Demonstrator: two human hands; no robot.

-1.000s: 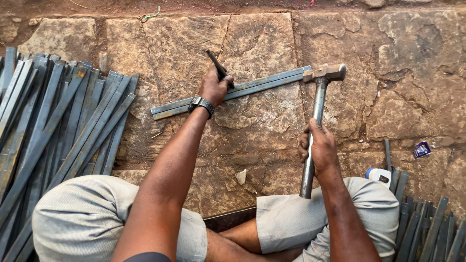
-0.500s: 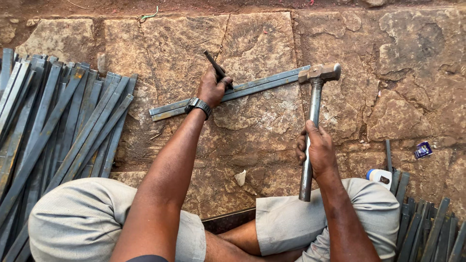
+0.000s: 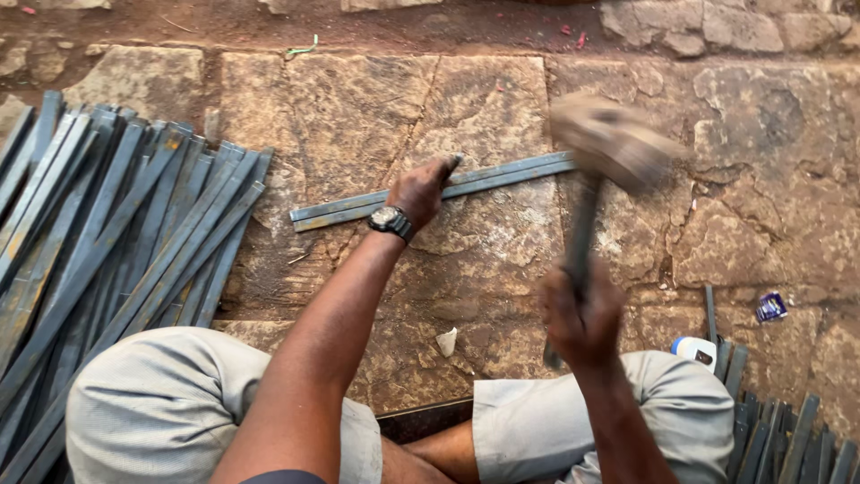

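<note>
A long flat metal bar (image 3: 502,177) lies across the stone slab floor. My left hand (image 3: 419,190), with a wristwatch on the wrist, grips a dark chisel (image 3: 452,162) upright on the bar near its middle. My right hand (image 3: 580,315) is closed around the handle of a hammer (image 3: 611,143). The hammer's head is blurred and raised above the right end of the bar. My knees in grey shorts frame the bottom of the view.
A big pile of metal strips (image 3: 98,242) lies at the left. More strips (image 3: 779,430) are stacked at the lower right, next to a small white container (image 3: 696,350) and a blue wrapper (image 3: 770,307). A stone chip (image 3: 446,341) lies between my knees.
The hammer head rested on the bar's right end before; now it is lifted and blurred in motion. My left hand stays on the chisel, which now stands more upright.
</note>
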